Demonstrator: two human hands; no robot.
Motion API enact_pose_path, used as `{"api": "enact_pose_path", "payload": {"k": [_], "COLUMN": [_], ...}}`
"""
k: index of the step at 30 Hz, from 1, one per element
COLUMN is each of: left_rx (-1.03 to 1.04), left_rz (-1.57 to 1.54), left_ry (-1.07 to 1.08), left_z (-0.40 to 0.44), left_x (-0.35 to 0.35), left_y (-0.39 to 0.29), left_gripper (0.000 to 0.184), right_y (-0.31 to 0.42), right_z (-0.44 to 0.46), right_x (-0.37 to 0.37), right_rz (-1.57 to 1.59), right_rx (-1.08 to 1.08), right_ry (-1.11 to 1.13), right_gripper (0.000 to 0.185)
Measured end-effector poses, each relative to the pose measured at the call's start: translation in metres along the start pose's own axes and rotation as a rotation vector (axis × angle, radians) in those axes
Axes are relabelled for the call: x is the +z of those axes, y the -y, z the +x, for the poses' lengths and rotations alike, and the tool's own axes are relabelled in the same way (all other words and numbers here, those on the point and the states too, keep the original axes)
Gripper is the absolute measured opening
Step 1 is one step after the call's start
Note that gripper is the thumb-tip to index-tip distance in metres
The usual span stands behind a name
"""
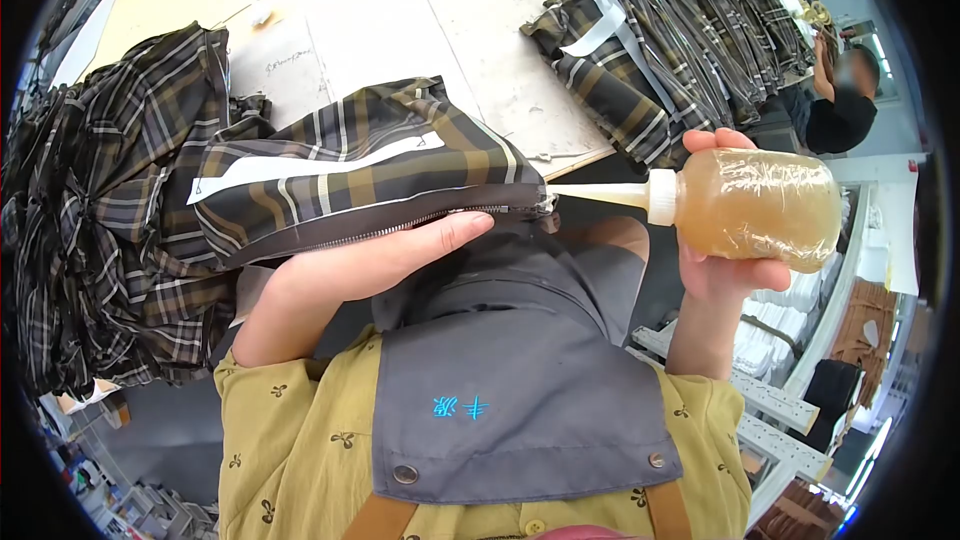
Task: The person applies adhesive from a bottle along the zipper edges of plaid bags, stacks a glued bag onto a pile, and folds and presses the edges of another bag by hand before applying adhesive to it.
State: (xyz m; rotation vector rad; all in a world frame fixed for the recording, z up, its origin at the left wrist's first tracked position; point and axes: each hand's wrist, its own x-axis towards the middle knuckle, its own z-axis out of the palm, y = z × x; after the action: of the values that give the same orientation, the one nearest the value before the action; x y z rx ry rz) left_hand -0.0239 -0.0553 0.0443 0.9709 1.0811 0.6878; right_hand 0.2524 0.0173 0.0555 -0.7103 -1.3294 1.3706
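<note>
My right hand (722, 265) is wrapped around a plastic squeeze bottle (765, 205) of cloudy amber liquid, tipped on its side. Its white cap (662, 198) carries a long narrow nozzle (600, 194), whose tip meets the right end of a plaid garment piece (370, 155). Along the near edge of that piece runs a dark band with a metal zipper (400, 228); a white strip (315, 168) lies on top. My left hand (430, 245) holds the piece at the zipper edge, thumb stretched along it, other fingers hidden beneath the cloth.
A heap of plaid pieces (100, 210) hangs over the table's left side. More plaid pieces (690, 40) stand bundled at the back right of the white table (385, 30). A person (845, 105) is at the far right. Shelves with folded cloth (865, 330) are at right.
</note>
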Motion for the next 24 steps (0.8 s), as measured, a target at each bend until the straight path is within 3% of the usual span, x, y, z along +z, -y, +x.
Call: {"api": "enact_pose_path", "payload": {"k": [1,3,6,10,12,21,24], "left_rx": [0.021,0.008,-0.003,-0.008,0.027,0.005,-0.023], "left_rz": [0.073,0.001,-0.011,0.048,0.136,0.156,0.17], "left_ry": [0.028,0.055,0.071,0.097,0.103,0.159,0.224], "left_z": [0.002,0.004,0.006,0.008,0.007,0.008,0.011], "left_x": [-0.002,-0.006,-0.006,-0.006,-0.006,-0.007,-0.005], "left_y": [0.001,0.008,0.006,0.002,-0.004,-0.006,0.0], "left_gripper": [0.038,0.037,0.036,0.037,0.04,0.044,0.045], "right_y": [-0.002,-0.007,-0.006,-0.007,-0.01,-0.002,0.0], "right_z": [0.001,0.006,0.011,0.012,0.014,0.011,0.011], "right_x": [-0.003,-0.01,-0.006,-0.003,-0.002,-0.001,0.006], "right_rz": [0.0,0.058,0.006,-0.054,-0.102,-0.175,-0.134], "right_rx": [0.0,-0.099,-0.153,-0.131,-0.221,-0.148,-0.115], "right_ry": [0.0,0.212,0.287,0.281,0.273,0.255,0.241], "right_gripper": [0.116,0.116,0.116,0.114,0.112,0.101,0.113]}}
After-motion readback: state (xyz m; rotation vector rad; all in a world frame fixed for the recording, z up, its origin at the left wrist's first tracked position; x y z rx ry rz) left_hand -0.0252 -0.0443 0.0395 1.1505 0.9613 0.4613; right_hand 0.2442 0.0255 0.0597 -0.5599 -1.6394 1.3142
